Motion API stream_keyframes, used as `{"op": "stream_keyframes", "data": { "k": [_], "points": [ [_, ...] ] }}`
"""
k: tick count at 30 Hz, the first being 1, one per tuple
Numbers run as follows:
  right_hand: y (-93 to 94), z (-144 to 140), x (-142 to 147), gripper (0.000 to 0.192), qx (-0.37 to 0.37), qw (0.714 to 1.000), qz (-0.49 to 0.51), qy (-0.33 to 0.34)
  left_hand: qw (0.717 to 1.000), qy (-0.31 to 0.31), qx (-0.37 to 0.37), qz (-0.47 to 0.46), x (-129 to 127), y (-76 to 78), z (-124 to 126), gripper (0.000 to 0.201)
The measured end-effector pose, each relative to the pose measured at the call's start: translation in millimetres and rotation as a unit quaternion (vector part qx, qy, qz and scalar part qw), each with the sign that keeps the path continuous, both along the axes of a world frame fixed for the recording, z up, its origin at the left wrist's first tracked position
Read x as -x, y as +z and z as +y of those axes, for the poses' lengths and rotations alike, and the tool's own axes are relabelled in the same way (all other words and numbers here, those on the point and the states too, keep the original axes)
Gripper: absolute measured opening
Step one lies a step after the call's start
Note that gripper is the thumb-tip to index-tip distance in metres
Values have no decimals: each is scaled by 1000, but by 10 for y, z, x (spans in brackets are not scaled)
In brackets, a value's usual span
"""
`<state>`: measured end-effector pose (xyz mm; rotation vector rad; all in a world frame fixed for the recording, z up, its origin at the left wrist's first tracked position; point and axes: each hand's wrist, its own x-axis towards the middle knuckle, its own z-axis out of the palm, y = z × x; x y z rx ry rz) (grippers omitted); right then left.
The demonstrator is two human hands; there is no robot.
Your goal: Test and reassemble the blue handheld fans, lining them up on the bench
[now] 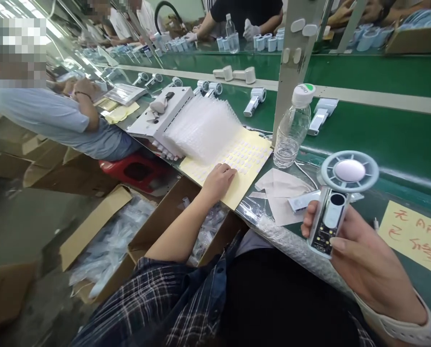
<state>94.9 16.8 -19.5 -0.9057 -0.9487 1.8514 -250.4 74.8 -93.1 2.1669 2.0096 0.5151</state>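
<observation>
My right hand [367, 255] grips a light-blue handheld fan [348, 172] upright by its handle. The fan's round head has a pale centre, and a dark circuit board shows in the handle's front. My left hand [218, 182] rests on a yellow sheet of small white stickers [249, 156], its fingers curled together against the paper; what is between the fingertips, if anything, is hidden. A light-blue handle part [304, 200] lies on white paper [282, 193] between my hands. A stack of bubble wrap [204, 127] covers the far part of the sheet.
A water bottle [293, 127] stands beside a metal post [293, 62]. More fans [254, 102] lie on the green conveyor [377, 125]. A yellow note [417, 236] is at the right. Cardboard boxes [157, 217] hold bagged parts below. A co-worker [52, 113] sits at the left.
</observation>
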Motion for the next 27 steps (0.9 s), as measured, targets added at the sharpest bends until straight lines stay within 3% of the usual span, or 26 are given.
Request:
{"op": "stream_keyframes", "data": {
  "k": [4, 7, 9, 10, 11, 13, 15, 16, 18, 23, 27],
  "points": [
    [-18, 43, 131, 50, 20, 1000, 15, 15, 999, 10, -11, -38, -11, -24, -13, 21],
    [-59, 64, 181, 49, 32, 999, 33, 17, 996, 35, -35, -69, -77, 125, -45, 17],
    [-83, 75, 208, 47, 28, 999, 42, 14, 986, 39, -71, -147, -271, 288, -143, 12],
    [-90, 78, 221, 46, 23, 999, 45, 13, 966, 25, -90, -239, -422, 372, -217, 8],
    [-94, 78, 231, 44, 19, 999, 48, 12, 929, -13, -93, -357, -599, 449, -301, 11],
    [-93, 70, 244, 44, 17, 998, 54, 8, 834, -105, -36, -541, -984, 557, -465, 22],
    [-87, 55, 244, 48, 21, 998, 57, -1, 772, -159, 42, -614, -1313, 592, -575, 27],
    [-84, 47, 240, 50, 22, 998, 56, -6, 760, -167, 67, -625, -1430, 587, -603, 29],
    [-84, 34, 229, 52, 20, 998, 51, -14, 765, -160, 79, -619, -1559, 557, -614, 29],
    [-111, 30, 203, 59, 14, 998, 58, -18, 812, -131, 15, -568, -1569, 496, -589, 27],
    [-150, 30, 179, 59, 15, 999, 51, 1, 800, -112, 27, -589, -1575, 448, -630, 31]
  ]
}}
